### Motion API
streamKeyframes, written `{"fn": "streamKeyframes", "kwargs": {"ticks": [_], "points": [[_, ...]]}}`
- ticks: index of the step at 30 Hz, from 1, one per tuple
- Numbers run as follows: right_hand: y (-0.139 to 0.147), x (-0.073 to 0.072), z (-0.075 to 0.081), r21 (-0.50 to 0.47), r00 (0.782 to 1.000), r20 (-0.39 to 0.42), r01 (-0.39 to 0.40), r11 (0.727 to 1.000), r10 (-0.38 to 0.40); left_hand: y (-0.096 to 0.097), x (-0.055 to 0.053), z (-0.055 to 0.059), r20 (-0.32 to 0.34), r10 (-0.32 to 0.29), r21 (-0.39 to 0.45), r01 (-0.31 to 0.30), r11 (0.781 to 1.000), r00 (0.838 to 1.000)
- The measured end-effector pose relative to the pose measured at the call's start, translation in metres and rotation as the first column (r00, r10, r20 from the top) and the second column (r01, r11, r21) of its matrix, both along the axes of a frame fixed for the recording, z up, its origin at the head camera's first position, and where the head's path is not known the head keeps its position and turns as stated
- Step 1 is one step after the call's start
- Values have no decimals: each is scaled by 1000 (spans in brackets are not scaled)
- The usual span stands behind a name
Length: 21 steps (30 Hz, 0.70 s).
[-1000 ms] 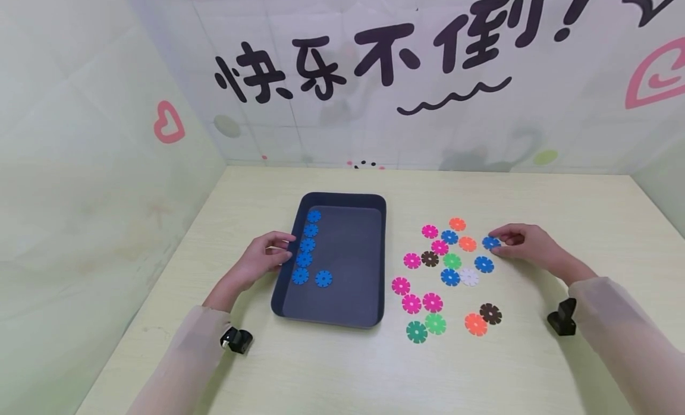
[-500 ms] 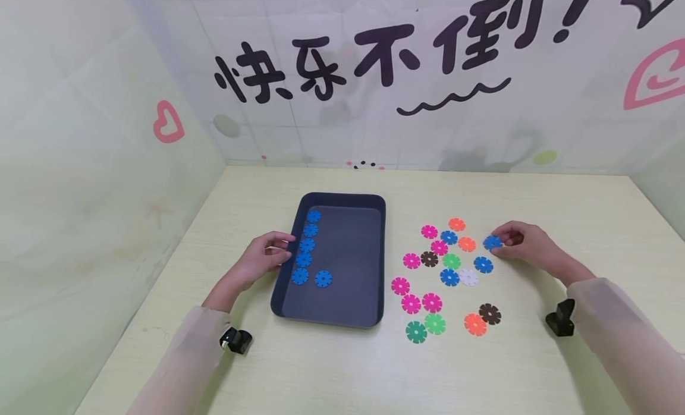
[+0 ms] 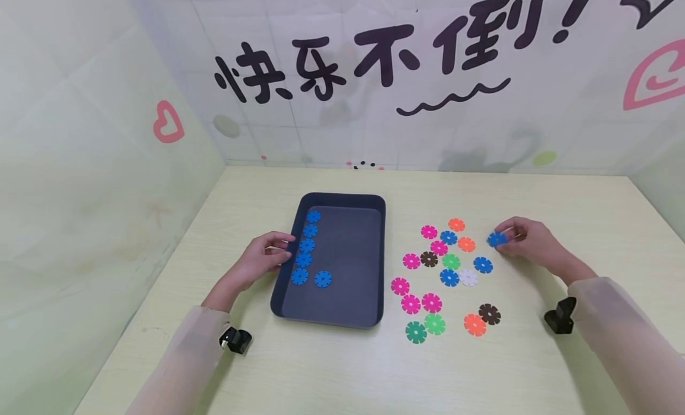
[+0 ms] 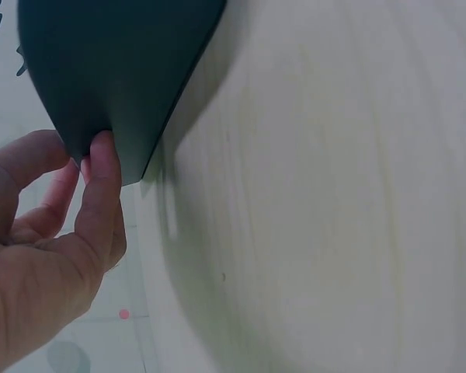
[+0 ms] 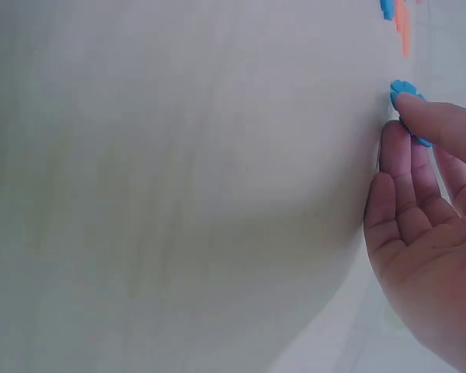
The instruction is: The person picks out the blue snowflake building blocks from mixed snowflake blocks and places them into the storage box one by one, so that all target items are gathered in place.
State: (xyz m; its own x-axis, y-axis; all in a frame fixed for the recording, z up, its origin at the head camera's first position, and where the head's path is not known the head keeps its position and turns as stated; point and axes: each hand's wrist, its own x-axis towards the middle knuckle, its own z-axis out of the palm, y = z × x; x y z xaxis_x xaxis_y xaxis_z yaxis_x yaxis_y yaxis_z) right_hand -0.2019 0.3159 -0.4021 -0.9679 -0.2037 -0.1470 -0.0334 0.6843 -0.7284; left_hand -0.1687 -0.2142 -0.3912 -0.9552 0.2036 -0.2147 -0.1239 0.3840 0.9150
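Blue disc [image 3: 496, 239] pinched by its edge

The right hand [image 3: 527, 239] holds it between thumb and fingers, right of the loose discs [image 3: 452, 261] on the bench [image 3: 342, 373] — best carried level, clear of those neighbours. The left hand [image 3: 263, 261] grips the left side of the tray [image 3: 382, 266] — steady pressure there should prevent sliding.
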Motion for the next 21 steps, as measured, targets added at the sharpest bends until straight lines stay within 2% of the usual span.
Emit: {"fn": "streamKeyframes", "kwargs": {"ticks": [5, 10, 21], "points": [[-3, 0, 5, 4, 1000, 10, 10, 1000, -10, 0, -1, -1, 7, 9, 2, -9, 1000, 1000], [-13, 0, 11, 7, 1000, -27, -9, 1000, 9, 0, -1, -2, -2, 2, -2, -2, 1000, 1000], [-61, -1, 32, -120, 988, -80, -139, 983, 130, 1, -1, -1, 5, 6, -6, -6, 1000, 1000]]}}
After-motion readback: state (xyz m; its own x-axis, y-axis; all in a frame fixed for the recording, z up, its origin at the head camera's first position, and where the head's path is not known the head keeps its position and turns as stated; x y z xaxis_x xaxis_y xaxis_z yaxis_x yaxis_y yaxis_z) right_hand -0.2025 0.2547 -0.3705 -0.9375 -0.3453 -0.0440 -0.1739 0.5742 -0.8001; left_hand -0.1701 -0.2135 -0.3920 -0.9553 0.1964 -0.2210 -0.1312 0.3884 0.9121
